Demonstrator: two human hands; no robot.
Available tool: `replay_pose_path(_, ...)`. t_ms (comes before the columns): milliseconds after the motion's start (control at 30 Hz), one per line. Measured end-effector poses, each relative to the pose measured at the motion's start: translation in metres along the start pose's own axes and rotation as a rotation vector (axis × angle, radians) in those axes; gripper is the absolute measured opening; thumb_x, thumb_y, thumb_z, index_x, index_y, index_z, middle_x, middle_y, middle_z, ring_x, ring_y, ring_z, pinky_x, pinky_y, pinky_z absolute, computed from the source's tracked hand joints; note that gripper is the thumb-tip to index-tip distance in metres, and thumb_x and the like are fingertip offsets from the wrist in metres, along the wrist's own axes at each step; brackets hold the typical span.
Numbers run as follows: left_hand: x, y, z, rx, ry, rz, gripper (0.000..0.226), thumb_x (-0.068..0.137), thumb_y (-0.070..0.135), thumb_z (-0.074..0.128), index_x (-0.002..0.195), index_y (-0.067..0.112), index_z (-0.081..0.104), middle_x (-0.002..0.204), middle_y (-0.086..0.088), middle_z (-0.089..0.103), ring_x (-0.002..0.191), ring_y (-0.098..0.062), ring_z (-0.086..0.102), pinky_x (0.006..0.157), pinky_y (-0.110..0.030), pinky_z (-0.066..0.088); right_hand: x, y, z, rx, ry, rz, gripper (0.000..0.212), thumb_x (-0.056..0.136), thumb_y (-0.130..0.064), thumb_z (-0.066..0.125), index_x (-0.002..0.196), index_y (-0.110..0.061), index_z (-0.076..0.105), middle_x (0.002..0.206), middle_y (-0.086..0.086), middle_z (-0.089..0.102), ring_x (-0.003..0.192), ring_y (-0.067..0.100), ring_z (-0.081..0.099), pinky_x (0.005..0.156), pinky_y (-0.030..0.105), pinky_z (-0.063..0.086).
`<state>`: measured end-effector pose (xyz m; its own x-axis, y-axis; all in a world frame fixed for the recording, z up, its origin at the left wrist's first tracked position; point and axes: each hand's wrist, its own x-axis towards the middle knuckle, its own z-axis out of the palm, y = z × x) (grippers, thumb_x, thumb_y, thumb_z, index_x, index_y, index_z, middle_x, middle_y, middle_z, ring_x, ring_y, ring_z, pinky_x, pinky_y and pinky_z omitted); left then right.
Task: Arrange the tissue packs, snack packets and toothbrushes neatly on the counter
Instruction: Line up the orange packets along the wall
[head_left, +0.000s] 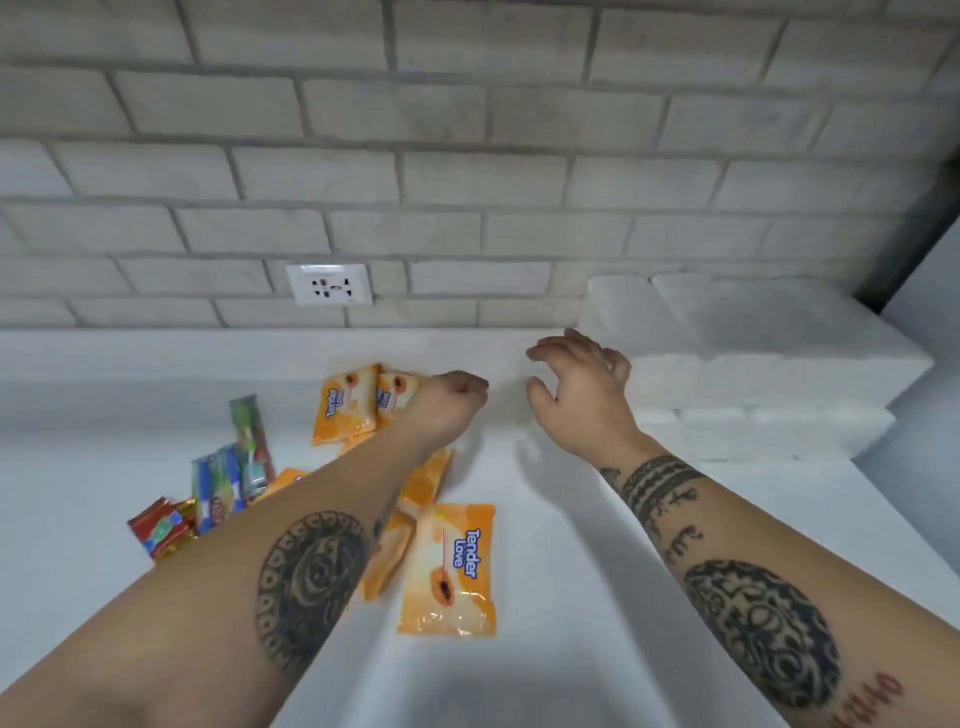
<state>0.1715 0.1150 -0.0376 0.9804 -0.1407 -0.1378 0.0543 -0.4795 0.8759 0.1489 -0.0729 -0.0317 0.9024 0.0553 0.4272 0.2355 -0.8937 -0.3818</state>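
Right hand (582, 395) hovers with fingers spread and empty; left hand (452, 397) is fisted, contents hidden. Orange plastic tissue packs (449, 569) lie scattered at seven o'clock beneath the left forearm, which could sweep them askew.

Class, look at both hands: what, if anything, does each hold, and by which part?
The right hand is open and holds nothing. The left hand is curled into a fist above the counter; nothing shows in it, though its palm is hidden.
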Motion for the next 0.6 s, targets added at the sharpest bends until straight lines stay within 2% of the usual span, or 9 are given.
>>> replay_pose_path(100,-0.027,-0.048,-0.029,0.278,-0.022,-0.016,0.034,0.098,0.027,0.061,0.13,0.019,0.068,0.134,-0.001,0.066,0.12,-0.02,0.06,0.094,-0.026,0.045,-0.028,-0.034,0.03,-0.019,-0.204,0.079,0.044,0.095,-0.039,0.055,0.137,-0.025,0.059,0.144,-0.003,0.056,0.141,0.021,0.04,0.108,0.038,0.022)
replay_pose_path(133,-0.036,-0.067,-0.036,0.383,-0.053,-0.04,0.04,0.095,0.034,0.063,0.133,0.024,0.066,0.138,0.0,0.064,0.124,-0.021,0.058,0.099,-0.029,0.046,-0.039,-0.044,0.039,-0.023,-0.287,0.148,0.049,0.096,-0.042,0.055,0.142,-0.025,0.054,0.148,-0.002,0.053,0.141,0.022,0.039,0.109,0.04,0.024)
replay_pose_path(200,-0.057,-0.104,-0.049,0.653,-0.144,-0.066,0.052,0.085,0.054,0.062,0.136,0.042,0.06,0.143,0.005,0.057,0.136,-0.027,0.049,0.111,-0.046,0.043,-0.063,-0.064,0.058,-0.033,-0.452,0.317,0.062,0.094,-0.052,0.054,0.149,-0.023,0.045,0.152,0.003,0.046,0.142,0.027,0.036,0.111,0.045,0.027)
replay_pose_path(267,-0.075,-0.137,-0.058,0.875,-0.248,-0.011,0.063,0.081,0.064,0.06,0.142,0.051,0.049,0.156,0.004,0.041,0.15,-0.035,0.027,0.12,-0.061,0.024,-0.088,-0.082,0.078,-0.054,-0.605,0.452,0.077,0.09,-0.064,0.053,0.152,-0.022,0.037,0.154,0.007,0.039,0.141,0.032,0.034,0.11,0.051,0.031)
replay_pose_path(333,-0.09,-0.16,-0.064,0.948,-0.277,0.055,0.074,0.083,0.068,0.058,0.151,0.052,0.036,0.169,0.006,0.017,0.158,-0.036,0.002,0.124,-0.063,0.003,-0.111,-0.099,0.097,-0.102,-0.711,0.491,0.09,0.085,-0.075,0.049,0.157,-0.025,0.026,0.16,0.006,0.028,0.144,0.034,0.028,0.112,0.054,0.032)
replay_pose_path(433,-0.101,-0.177,-0.075,0.974,-0.225,0.117,0.075,0.085,0.069,0.054,0.153,0.051,0.031,0.17,0.008,0.014,0.159,-0.033,-0.005,0.125,-0.062,-0.002,-0.131,-0.125,0.118,-0.133,-0.677,0.456,0.094,0.088,-0.076,0.043,0.161,-0.025,0.016,0.167,0.006,0.015,0.149,0.035,0.018,0.116,0.053,0.027)
replay_pose_path(533,-0.106,-0.185,-0.095,0.976,-0.248,0.13,0.072,0.086,0.067,0.055,0.152,0.05,0.033,0.17,0.007,0.016,0.159,-0.033,-0.004,0.124,-0.061,-0.002,-0.138,-0.152,0.129,-0.093,-0.618,0.439,0.09,0.091,-0.071,0.046,0.161,-0.022,0.019,0.166,0.006,0.018,0.147,0.035,0.019,0.117,0.049,0.027)
replay_pose_path(600,-0.107,-0.19,-0.107,0.969,-0.267,0.135,0.071,0.083,0.064,0.058,0.15,0.05,0.037,0.168,0.008,0.019,0.159,-0.032,-0.001,0.125,-0.06,-0.001,-0.139,-0.162,0.132,-0.066,-0.583,0.424,0.086,0.09,-0.068,0.051,0.158,-0.021,0.028,0.161,0.004,0.027,0.142,0.033,0.025,0.116,0.046,0.033)
